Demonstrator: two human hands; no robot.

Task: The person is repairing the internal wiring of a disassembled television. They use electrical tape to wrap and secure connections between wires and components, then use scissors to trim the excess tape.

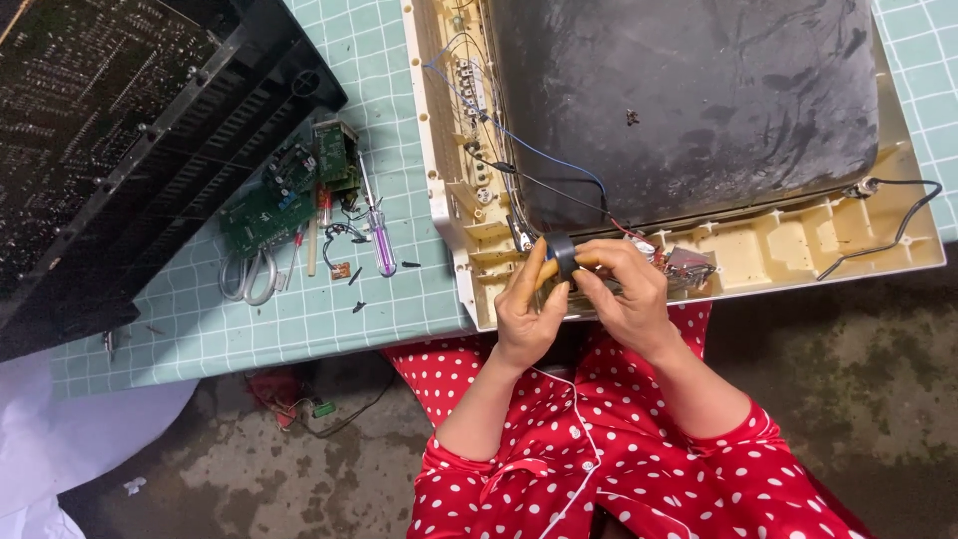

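Note:
My left hand (527,304) and my right hand (627,289) meet at the near edge of a cream plastic television frame (788,250). Between them they hold a roll of black tape (561,254), with the left fingers under it and the right fingers on top. A dark grey picture tube (689,100) lies face down in the frame. Thin blue and black wires (544,160) run from the frame's left side toward my hands. Both sleeves are red with white dots.
A black casing with a circuit board (120,140) lies at the left. Green circuit boards (289,190), a purple-handled screwdriver (380,242), scissors (249,277) and small parts rest on the green grid mat (329,309). A black cable (898,225) trails at right. Concrete floor lies below.

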